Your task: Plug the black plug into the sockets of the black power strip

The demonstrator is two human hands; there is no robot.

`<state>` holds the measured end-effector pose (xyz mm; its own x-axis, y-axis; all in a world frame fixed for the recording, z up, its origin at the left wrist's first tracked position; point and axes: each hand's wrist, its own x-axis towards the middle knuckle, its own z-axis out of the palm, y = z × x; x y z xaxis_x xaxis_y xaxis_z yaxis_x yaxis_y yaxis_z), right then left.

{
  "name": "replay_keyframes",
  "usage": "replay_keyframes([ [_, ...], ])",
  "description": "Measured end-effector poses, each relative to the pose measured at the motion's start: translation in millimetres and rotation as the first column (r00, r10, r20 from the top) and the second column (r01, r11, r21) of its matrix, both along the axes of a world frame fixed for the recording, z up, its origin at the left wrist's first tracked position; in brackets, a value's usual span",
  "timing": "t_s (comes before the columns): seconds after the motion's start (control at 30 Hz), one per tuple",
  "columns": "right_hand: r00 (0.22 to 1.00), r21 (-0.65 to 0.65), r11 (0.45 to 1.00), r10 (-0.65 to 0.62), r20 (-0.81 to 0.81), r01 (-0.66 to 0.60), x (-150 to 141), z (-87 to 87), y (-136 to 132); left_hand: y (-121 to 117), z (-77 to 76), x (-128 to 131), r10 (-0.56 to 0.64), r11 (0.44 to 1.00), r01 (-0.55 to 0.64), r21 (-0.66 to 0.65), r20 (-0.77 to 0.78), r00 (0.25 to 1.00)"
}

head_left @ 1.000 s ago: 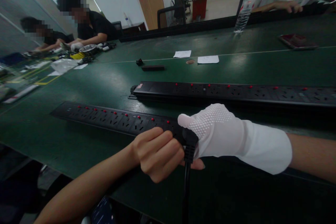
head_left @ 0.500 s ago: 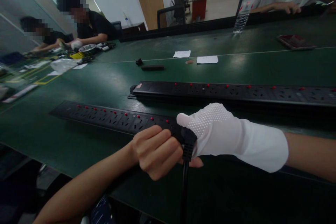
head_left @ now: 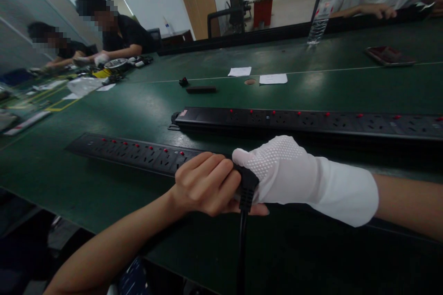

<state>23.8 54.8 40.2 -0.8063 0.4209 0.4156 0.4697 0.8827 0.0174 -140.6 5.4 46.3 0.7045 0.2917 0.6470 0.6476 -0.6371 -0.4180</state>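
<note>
A long black power strip point(head_left: 138, 153) with red indicator lights lies on the green table, its right end hidden by my hands. My right hand point(head_left: 287, 170), in a white dotted glove, is closed around a black angled plug point(head_left: 248, 182), thumb on top. The plug's thick cord point(head_left: 242, 244) hangs straight down towards me. My bare left hand point(head_left: 207, 182) is curled tight against the plug's left side, over the strip's front. What sits inside its fingers is hidden. A bare fingertip shows behind the cord; I cannot tell which hand it belongs to.
A second black power strip point(head_left: 311, 124) lies behind my hands. Farther back are a dark bar point(head_left: 201, 89), paper slips point(head_left: 273, 79), a water bottle point(head_left: 319, 23) and a phone point(head_left: 389, 56). Co-workers point(head_left: 119, 32) sit at the far left; another person's hand point(head_left: 377, 10) rests at upper right.
My left hand has turned and shifted slightly upward, now covering two red lights of the near strip. My right hand and the plug stay nearly in place.
</note>
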Motion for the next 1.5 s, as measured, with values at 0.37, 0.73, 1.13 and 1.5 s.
replay_keyframes([
  [0.37, 0.996, -0.019, 0.997, 0.071, -0.048, -0.072, 4, 2.3, 0, 0, -2.3, -1, 0.015, 1.0, -0.015, -0.009, 0.01, 1.0],
  [0.73, 0.998, -0.078, 0.995, 0.053, -0.037, -0.056, 2, 2.0, 0, 2, -2.4, 5, 0.128, 0.989, -0.125, -0.077, 0.036, 0.991],
  [1.13, 0.998, -0.081, 0.995, 0.06, -0.006, -0.06, 7, 5.2, 2, 0, -3.0, 7, 0.179, 0.979, -0.177, -0.1, 0.013, 0.984],
  [1.5, 0.997, -0.097, 0.995, -0.009, 0.083, 0.017, 8, 11.3, -5, -8, 8.2, 7, 0.25, 0.939, -0.274, -0.208, -0.133, 0.959],
])
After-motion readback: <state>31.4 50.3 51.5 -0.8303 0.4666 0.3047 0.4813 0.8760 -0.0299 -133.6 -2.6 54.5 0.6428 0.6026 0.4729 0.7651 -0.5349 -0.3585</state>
